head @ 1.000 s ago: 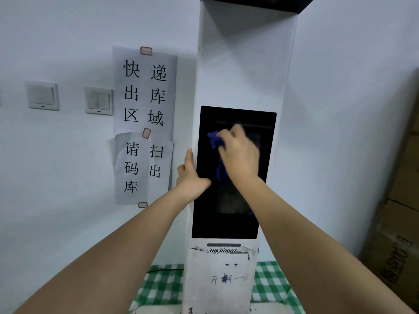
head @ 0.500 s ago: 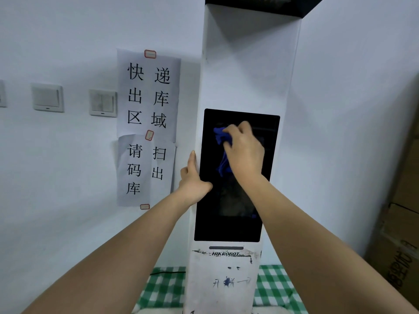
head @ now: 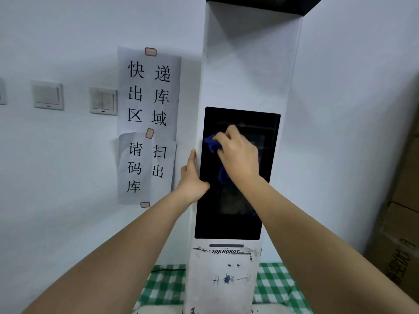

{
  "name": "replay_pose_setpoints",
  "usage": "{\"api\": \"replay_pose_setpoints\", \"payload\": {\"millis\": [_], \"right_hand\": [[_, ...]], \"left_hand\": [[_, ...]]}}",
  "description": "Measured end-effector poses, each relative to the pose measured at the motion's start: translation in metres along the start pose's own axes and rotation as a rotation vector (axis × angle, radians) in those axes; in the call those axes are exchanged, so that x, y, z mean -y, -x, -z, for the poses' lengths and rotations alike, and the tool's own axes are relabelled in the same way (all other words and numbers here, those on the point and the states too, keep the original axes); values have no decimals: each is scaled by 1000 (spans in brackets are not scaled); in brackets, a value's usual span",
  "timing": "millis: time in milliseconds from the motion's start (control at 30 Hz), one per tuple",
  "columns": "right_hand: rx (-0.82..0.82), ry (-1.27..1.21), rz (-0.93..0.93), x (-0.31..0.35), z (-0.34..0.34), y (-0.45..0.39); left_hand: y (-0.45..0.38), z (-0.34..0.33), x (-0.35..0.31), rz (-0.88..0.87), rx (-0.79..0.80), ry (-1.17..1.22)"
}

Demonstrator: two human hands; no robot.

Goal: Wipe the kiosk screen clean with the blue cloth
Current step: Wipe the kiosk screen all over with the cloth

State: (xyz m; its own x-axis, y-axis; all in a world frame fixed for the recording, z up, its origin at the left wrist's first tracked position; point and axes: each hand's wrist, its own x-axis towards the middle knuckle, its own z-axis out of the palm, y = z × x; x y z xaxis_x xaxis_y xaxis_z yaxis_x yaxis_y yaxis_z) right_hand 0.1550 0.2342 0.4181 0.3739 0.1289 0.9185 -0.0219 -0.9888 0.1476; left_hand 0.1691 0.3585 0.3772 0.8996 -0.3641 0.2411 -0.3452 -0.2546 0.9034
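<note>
My right hand point(head: 238, 157), clutching the crumpled blue cloth point(head: 212, 142), slid left across the black glass kiosk screen point(head: 229, 223) — lower half likely remains (left hand point(head: 192, 177) clasps the white column point(head: 249, 64)).

HIKROBOT on kiosk point(head: 247, 64); 快递出库区域 on paper sign point(head: 148, 94)

blue cloth point(head: 213, 142), black screen point(head: 229, 223), white kiosk point(head: 247, 71), green-checked tablecloth point(head: 274, 284)
</note>
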Motion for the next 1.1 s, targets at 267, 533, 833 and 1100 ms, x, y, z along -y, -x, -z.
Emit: {"api": "replay_pose_setpoints", "payload": {"millis": [267, 533, 833, 1100], "right_hand": [[117, 35, 160, 13, -18, 28], [53, 73, 164, 3, -11, 16], [102, 106, 235, 4, -14, 22], [109, 49, 126, 17, -23, 43]], "left_hand": [[-4, -4, 15, 15, -33, 130], [3, -6, 19, 81, 86, 116], [5, -6, 15, 84, 83, 77], [3, -11, 17, 74, 46, 43]]}}
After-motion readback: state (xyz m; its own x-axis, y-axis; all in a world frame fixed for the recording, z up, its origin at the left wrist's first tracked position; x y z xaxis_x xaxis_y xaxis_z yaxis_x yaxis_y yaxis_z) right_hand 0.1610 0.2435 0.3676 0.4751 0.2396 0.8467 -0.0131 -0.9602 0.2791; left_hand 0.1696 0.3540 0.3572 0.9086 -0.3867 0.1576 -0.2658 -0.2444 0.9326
